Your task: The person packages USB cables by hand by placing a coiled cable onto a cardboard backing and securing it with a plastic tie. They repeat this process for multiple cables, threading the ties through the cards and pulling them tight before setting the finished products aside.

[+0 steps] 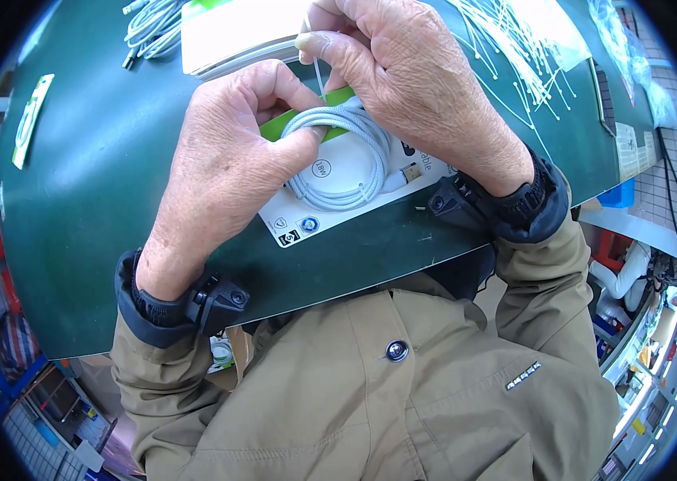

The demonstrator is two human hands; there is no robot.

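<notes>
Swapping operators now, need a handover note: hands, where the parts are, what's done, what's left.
Left hand: thumb pins the coiled white cable onto the white backing card on the green table.
Right hand: fingers pinch a thin white tie above the coil's top.
Spare ties lie far right; more cables far left, beside a card stack.
Done: cable coiled and seated on the card.
Left: the tie does not look fastened yet; its lower end is hidden.

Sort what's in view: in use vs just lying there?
In use: white coiled cable, backing card under it, thin white tie, left hand, right hand.
Lying about: pile of ties, spare cables, card stack, green-white label.
</notes>
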